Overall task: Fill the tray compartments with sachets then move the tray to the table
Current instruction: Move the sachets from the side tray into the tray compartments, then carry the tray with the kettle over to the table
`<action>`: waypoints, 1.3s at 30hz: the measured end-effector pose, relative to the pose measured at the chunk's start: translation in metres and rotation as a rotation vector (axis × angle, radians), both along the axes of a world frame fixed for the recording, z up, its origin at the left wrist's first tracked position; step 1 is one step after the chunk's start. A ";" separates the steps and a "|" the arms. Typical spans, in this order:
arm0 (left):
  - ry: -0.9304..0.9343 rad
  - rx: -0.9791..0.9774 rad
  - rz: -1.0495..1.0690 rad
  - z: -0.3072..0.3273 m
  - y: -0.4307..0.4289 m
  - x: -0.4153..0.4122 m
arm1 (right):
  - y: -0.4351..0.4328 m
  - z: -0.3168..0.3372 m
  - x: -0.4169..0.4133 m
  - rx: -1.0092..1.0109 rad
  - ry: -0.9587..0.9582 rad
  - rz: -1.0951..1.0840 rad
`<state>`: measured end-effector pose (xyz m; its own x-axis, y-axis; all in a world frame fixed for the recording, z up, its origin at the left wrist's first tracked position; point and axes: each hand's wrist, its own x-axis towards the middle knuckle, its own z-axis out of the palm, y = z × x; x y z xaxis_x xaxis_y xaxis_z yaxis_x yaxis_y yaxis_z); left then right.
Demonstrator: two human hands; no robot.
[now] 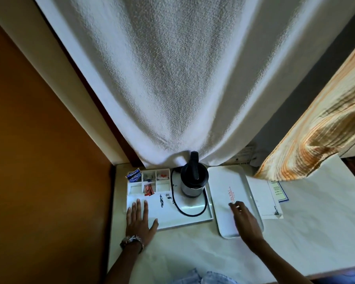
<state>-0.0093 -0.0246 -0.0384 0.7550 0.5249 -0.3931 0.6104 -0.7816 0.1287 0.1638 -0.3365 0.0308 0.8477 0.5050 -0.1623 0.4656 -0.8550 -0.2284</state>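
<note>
A white tray (184, 219) lies on the table at the left, with several small compartments along its far left end. Blue sachets (134, 175) stand in the far left compartment, red sachets (148, 190) in a nearer middle one, and pale sachets (162, 176) in the far right one. My left hand (139, 218) lies flat on the tray's near left part, fingers spread, holding nothing. My right hand (244, 217) hovers over a second white tray (223, 181) to the right, fingers loosely curled and empty.
A black kettle (194, 181) with its cord (191, 213) stands on the compartment tray. White papers (262, 199) and a card lie right of the second tray. A white curtain (172, 78) hangs behind, an orange wall at left, a patterned curtain (316, 130) at right.
</note>
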 end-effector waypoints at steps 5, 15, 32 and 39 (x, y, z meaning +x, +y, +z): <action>-0.005 -0.011 0.005 -0.003 0.004 -0.002 | 0.095 0.008 -0.034 0.174 0.045 0.358; -0.010 -0.048 -0.006 -0.003 0.003 -0.006 | 0.230 -0.001 -0.025 -0.150 -0.090 0.590; -0.241 -0.153 0.434 0.019 0.079 0.025 | 0.198 -0.022 -0.021 0.230 0.006 0.487; -0.211 -0.116 0.419 0.026 0.069 -0.003 | 0.120 -0.027 -0.035 0.184 0.098 -0.203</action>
<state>-0.0118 0.0441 -0.0128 0.5570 0.7630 -0.3280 0.8212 -0.4468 0.3550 0.1289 -0.2163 0.0036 0.9193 0.3547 -0.1704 0.2567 -0.8688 -0.4234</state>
